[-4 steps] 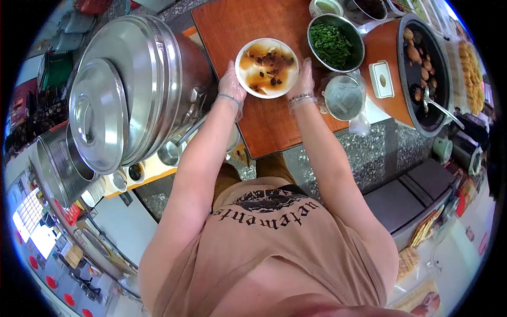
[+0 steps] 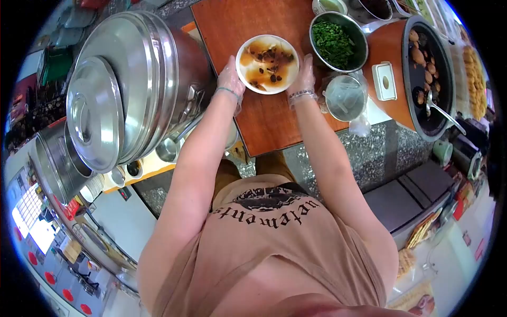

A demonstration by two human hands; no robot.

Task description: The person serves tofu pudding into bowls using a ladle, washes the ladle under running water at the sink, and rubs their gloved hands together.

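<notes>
Between my two gloved hands is a white bowl point(image 2: 248, 74) of soft white food under brown sauce with dark bits. It is held level above the wooden tabletop. My left hand point(image 2: 231, 80), in a clear plastic glove, grips the bowl's left side. On its right side, my right hand point(image 2: 303, 79) grips the bowl in a matching glove; most fingertips are hidden behind or under the bowl. Close to the right hand are a metal pot of chopped green herbs point(image 2: 332, 42) and a container lined with clear plastic point(image 2: 346, 98).
A large lidded steel pot point(image 2: 127, 79) stands to the left, with a ladle point(image 2: 168, 150) near its base. At right, a brown pot point(image 2: 388, 53) holds round items in dark liquid and a spoon point(image 2: 445, 113). The wooden table point(image 2: 269, 124) lies ahead of me.
The whole view has shifted slightly. Both hands keep hold of the bowl, which appears a touch higher in view.
</notes>
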